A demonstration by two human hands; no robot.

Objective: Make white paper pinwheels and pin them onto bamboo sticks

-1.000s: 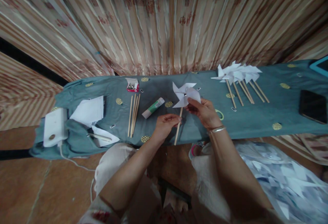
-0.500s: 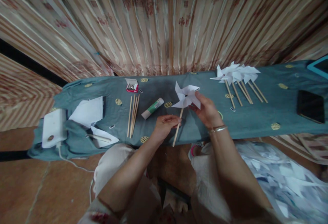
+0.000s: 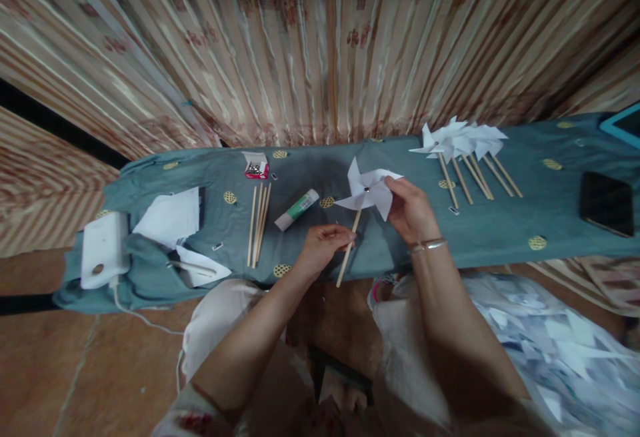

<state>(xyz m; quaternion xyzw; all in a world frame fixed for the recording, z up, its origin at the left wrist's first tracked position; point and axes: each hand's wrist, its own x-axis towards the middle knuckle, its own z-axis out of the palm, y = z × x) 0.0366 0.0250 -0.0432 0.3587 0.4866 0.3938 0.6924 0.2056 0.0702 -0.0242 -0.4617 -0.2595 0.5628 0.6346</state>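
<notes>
A white paper pinwheel (image 3: pixel 362 192) with a pin at its centre is held over the front part of the table. My left hand (image 3: pixel 326 244) pinches its wooden stick (image 3: pixel 349 250) about midway, the lower end slanting toward me. With thumb and fingers, my right hand (image 3: pixel 411 210) grips a blade on the pinwheel's right side; some fingertips are hidden behind the paper. A glue stick (image 3: pixel 297 210) lies left of the pinwheel. Beyond it are several loose wooden sticks (image 3: pixel 261 224) and an open red box of pins (image 3: pixel 257 166).
Several finished pinwheels (image 3: pixel 465 142) lie overlapping at the right, near a black phone (image 3: pixel 607 202). White paper sheets (image 3: pixel 169 216) and a white corded device (image 3: pixel 104 250) occupy the left end. A plastic bag of paper pieces (image 3: pixel 555 344) stands below the table's right side.
The pinwheel's blades have turned a little on the stick. My right hand has shifted slightly right with the blade; my left hand stays on the stick.
</notes>
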